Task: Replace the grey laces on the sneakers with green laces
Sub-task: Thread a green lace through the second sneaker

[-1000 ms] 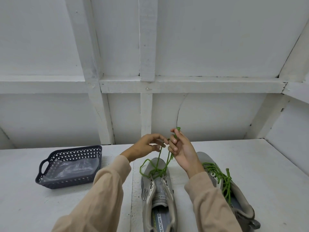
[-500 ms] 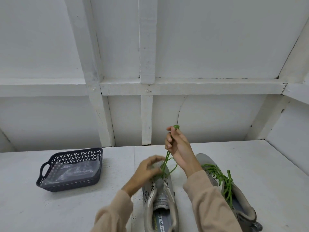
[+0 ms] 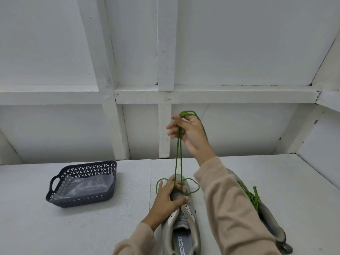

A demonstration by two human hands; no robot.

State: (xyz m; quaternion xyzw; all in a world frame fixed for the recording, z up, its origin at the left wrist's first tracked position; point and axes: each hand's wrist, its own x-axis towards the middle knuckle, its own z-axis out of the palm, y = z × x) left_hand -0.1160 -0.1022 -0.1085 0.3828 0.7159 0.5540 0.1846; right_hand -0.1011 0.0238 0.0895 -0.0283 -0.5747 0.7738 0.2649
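The green lace (image 3: 178,159) runs in two taut strands up from the toe end of the grey sneaker (image 3: 185,225) sitting mid-tabletop (image 3: 110,227), with loose loops flopped either side of the toe. The right hand (image 3: 191,133) is raised, fingers curled round the top of the strands. The left hand (image 3: 166,199) lies flat-ish on the forefoot, fingers spread, pressing down. The other sneaker (image 3: 272,221), already green-laced, is just to the right, half behind the sleeve. A dark basket (image 3: 60,197) holding a clear plastic bag (image 3: 86,184) sits off to the left.
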